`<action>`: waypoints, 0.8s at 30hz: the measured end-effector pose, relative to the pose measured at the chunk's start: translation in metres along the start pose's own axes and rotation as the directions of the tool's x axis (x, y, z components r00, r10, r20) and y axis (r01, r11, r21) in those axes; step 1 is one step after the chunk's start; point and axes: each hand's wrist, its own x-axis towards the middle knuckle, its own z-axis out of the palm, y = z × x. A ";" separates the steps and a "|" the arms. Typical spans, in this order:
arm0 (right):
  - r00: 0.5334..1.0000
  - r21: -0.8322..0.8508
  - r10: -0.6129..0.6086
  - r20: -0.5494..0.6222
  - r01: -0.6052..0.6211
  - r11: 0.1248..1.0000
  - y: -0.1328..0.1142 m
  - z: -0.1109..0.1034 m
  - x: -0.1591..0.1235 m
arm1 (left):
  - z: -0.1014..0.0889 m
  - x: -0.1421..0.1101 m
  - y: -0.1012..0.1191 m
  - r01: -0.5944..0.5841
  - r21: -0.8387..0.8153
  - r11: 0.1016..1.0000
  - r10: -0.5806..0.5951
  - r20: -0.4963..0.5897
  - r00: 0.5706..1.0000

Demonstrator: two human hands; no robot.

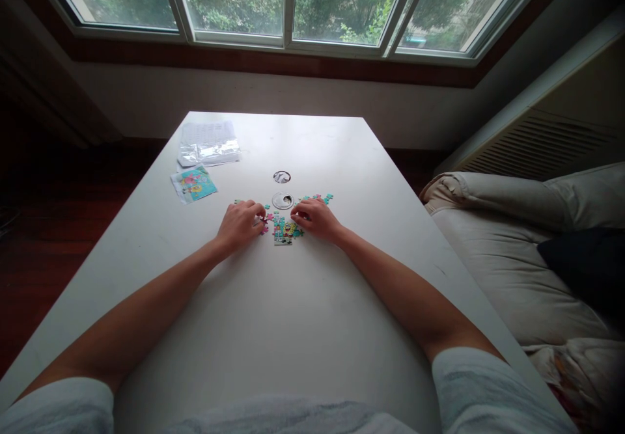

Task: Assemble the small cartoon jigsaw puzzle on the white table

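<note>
A partly joined jigsaw puzzle (282, 232) with a cartoon picture lies on the white table between my hands. My left hand (241, 226) rests to its left, fingers curled and closed at a pink puzzle piece (264, 222) among other loose ones. On the puzzle's upper right side is my right hand (316, 218), its fingers bent together in a pinch. Whatever lies between those right fingertips is too small and covered to make out. More loose puzzle pieces (322, 198) are scattered just beyond the right hand, partly hidden by it.
Beyond the puzzle, a round metallic lid or tin (282, 201) and a second round object (282, 177) stand on the table (273, 330). At the far left lie a cartoon picture sheet (195, 184) and a clear plastic packet (209, 142). A sofa (478, 265) flanks the right side.
</note>
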 end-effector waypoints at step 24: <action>1.000 0.041 -0.031 -0.003 0.031 0.999 -0.001 0.003 -0.001 | 0.005 0.004 -0.002 0.092 -0.446 0.891 -0.063 0.080 0.995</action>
